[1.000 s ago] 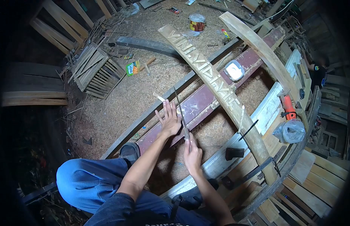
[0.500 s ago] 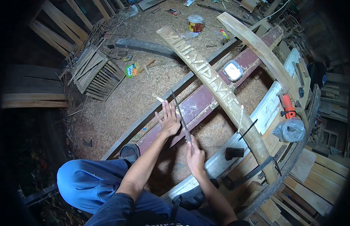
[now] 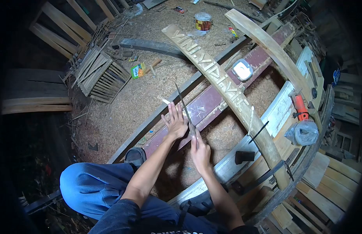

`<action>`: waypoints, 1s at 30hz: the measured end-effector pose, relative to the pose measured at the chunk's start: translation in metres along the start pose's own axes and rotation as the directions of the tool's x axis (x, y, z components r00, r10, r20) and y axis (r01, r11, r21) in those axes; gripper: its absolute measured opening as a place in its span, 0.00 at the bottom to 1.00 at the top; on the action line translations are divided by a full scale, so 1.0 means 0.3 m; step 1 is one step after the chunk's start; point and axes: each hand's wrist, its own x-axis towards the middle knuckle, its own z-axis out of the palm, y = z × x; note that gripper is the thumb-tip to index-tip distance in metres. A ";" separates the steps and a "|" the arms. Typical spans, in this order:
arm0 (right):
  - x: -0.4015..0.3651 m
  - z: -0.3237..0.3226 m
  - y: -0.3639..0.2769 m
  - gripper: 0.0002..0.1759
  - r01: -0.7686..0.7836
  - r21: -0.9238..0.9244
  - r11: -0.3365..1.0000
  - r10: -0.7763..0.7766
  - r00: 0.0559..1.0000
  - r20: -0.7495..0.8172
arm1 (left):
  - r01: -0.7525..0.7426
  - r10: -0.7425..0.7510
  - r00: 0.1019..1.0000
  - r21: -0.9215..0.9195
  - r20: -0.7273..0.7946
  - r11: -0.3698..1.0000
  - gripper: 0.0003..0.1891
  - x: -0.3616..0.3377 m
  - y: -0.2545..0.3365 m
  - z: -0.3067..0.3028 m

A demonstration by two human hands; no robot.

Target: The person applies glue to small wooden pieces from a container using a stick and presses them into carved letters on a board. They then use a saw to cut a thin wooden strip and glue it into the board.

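Observation:
My left hand (image 3: 176, 125) lies flat on the maroon plank (image 3: 202, 107), fingers stretched out. A pale thin wood strip (image 3: 165, 101) pokes out just past its fingertips; the rest is hidden under the hand. My right hand (image 3: 200, 152) is wrapped round the handle of a narrow handsaw (image 3: 184, 103). Its long tapering blade runs close along the right side of my left hand, tip pointing away from me. The teeth are too small to make out. To the right, a long board (image 3: 216, 74) bears raised wooden pieces set in a row.
A white-filled tub (image 3: 242, 70) sits on the plank. Rightward are a black clamp (image 3: 266, 177), an orange power tool (image 3: 300, 107) and a plastic bag (image 3: 302, 133). A paint can (image 3: 203, 22) and a slatted wooden crate (image 3: 101, 76) stand on the shaving-strewn floor.
My right hand has pushed the handsaw forward, away from me, along the left hand. The left hand stays in place on the plank. The view has shifted slightly.

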 end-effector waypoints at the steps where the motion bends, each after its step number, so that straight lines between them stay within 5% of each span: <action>1: -0.021 -0.018 0.007 0.25 0.040 0.012 0.999 -0.040 0.999 -0.001 | 0.005 -0.005 1.000 -0.001 0.001 1.000 0.41 0.001 -0.002 -0.002; 2: -0.061 -0.048 0.010 0.24 -0.052 0.007 0.999 0.051 0.997 0.051 | 0.000 0.000 1.000 -0.010 -0.005 1.000 0.41 -0.002 -0.002 0.000; 26: 0.065 0.029 -0.020 0.24 0.011 -0.028 1.000 -0.011 1.000 -0.019 | -0.001 0.002 1.000 0.017 -0.011 1.000 0.41 -0.006 -0.004 0.002; 30: -0.073 -0.056 0.024 0.21 0.029 0.013 1.000 -0.028 0.999 -0.036 | -0.005 0.005 1.000 -0.017 -0.015 1.000 0.40 0.006 -0.015 0.020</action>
